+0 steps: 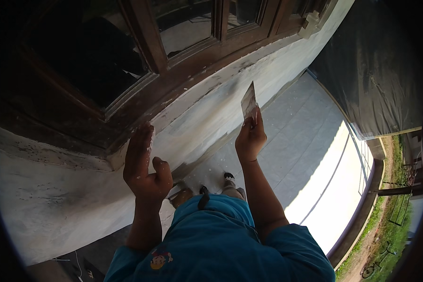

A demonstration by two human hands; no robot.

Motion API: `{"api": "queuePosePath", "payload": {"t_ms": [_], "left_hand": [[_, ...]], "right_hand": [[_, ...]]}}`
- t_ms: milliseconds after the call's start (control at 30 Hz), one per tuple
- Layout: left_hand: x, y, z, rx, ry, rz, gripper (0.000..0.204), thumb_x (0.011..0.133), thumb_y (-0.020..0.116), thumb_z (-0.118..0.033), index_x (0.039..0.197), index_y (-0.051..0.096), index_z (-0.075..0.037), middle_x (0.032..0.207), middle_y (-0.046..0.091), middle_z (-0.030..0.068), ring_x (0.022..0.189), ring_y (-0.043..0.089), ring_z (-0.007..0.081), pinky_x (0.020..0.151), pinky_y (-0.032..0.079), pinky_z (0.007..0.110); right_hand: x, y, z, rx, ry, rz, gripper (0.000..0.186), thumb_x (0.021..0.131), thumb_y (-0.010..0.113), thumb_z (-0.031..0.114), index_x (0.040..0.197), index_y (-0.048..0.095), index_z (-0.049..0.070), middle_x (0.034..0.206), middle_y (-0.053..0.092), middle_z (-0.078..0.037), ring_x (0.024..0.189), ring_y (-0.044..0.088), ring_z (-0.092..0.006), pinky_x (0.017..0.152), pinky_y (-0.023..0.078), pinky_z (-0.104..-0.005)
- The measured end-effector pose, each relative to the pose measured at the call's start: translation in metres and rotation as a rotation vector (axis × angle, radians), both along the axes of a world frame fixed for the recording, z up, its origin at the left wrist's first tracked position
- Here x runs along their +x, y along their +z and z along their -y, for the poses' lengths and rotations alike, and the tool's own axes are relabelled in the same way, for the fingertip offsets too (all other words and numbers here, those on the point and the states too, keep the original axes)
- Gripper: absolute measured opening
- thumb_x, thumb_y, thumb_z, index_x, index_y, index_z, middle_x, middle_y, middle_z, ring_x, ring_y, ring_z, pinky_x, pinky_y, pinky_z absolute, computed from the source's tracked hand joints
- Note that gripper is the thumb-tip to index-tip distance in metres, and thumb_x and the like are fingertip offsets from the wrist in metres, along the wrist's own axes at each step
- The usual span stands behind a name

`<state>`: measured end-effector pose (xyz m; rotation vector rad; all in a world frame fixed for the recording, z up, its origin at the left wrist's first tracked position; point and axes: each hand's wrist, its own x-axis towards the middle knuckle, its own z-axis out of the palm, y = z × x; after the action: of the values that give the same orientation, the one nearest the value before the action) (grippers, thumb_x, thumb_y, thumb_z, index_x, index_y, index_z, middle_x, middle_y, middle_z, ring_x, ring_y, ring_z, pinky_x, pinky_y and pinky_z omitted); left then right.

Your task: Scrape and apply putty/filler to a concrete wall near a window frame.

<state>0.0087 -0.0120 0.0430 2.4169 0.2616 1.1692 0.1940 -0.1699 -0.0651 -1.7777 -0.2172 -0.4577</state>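
Note:
My right hand [251, 140] is closed around a putty knife, its flat, pale-smeared blade [249, 102] pointing up and away from me. The fingers cover its handle. My left hand [146, 167] is raised close to the corner of the window sill [127, 152], fingers straight and thumb apart. White flecks stick to its fingers, and nothing is in it. Whether it touches the sill, I cannot tell. Beyond both hands runs a wall [199, 127] with patchy white and grey plaster, under a dark brown wooden window frame [162, 68].
Grey floor tiles [286, 122] spread to the right, brightly sunlit toward a low curb [355, 225]. A dark sheet [376, 70] hangs at the upper right. Outside are grass [385, 249] and a bicycle [377, 261]. Cables [77, 263] lie at the lower left.

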Motion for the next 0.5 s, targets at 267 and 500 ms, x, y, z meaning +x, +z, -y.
{"api": "queuePosePath", "payload": {"t_ms": [267, 500], "left_hand": [[0.007, -0.004, 0.0, 0.006, -0.024, 0.008, 0.059, 0.072, 0.046, 0.001, 0.129, 0.059, 0.005, 0.131, 0.062, 0.021, 0.127, 0.057, 0.0364, 0.11, 0.041, 0.047], [0.013, 0.003, 0.007, -0.003, -0.03, 0.023, 0.06, 0.072, 0.046, 0.001, 0.13, 0.059, 0.005, 0.132, 0.061, 0.0214, 0.127, 0.057, 0.0368, 0.11, 0.041, 0.046]], "right_hand": [[-0.094, -0.029, -0.028, -0.102, 0.516, 0.243, 0.042, 0.089, 0.059, -0.002, 0.13, 0.059, 0.002, 0.121, 0.066, -0.022, 0.112, 0.066, -0.0338, 0.091, 0.055, -0.0361], [-0.011, -0.005, -0.024, -0.018, 0.116, 0.1, 0.044, 0.091, 0.054, 0.002, 0.135, 0.056, 0.0, 0.101, 0.071, -0.02, 0.086, 0.071, -0.022, 0.075, 0.055, -0.0292]]}}
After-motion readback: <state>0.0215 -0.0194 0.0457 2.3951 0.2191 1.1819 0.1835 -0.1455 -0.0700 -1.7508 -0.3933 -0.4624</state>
